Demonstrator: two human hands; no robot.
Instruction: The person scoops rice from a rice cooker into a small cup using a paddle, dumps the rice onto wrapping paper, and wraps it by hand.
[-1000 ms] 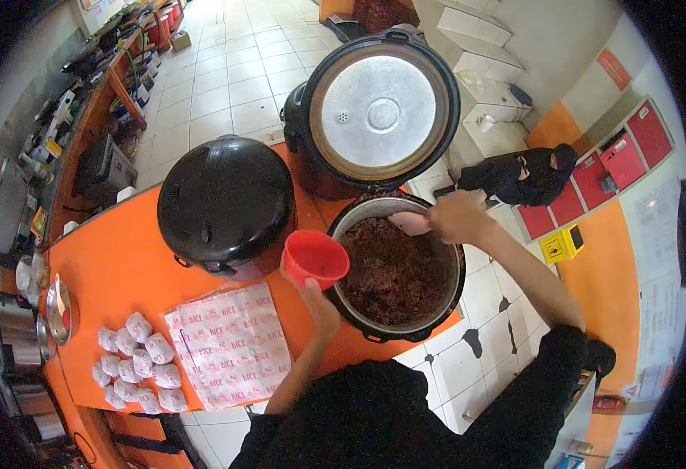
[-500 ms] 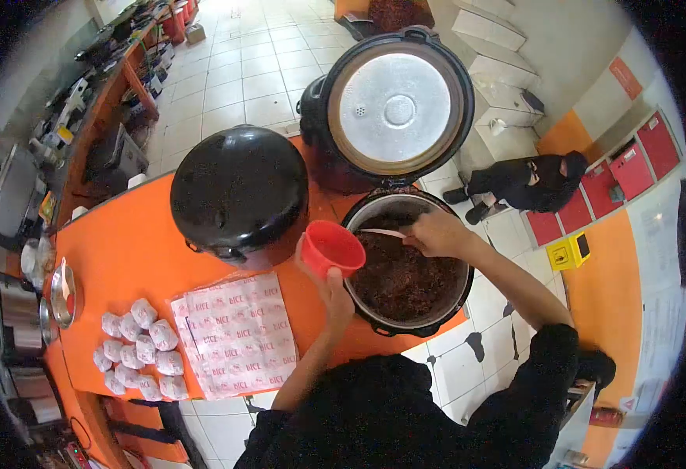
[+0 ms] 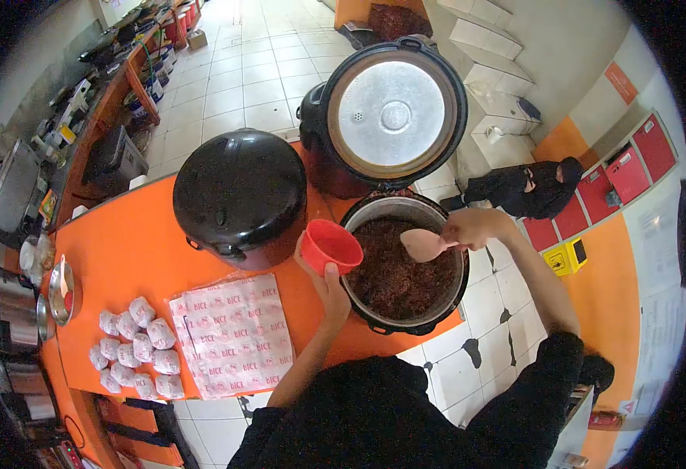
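Note:
My left hand is wrapped round a red plastic cup, tilted at the left rim of an open rice cooker. Its inside looks bare where it shows. Dark reddish-brown rice fills the lower part of the cooker. In my right hand is a pale pink rice paddle, gripped by its handle. The paddle's broad blade is over the rice, towards the right side of the pot. Whether the blade touches the rice, I cannot tell.
The cooker's raised lid stands behind it. A closed black cooker sits to the left. Printed wrapping papers and several wrapped balls lie on the orange table. A metal bowl is farther left. Another person sits at the right.
My right hand has moved right and slightly up. The paddle blade, earlier down in the back left of the rice, now shows whole over its right part. The red cup has hardly moved.

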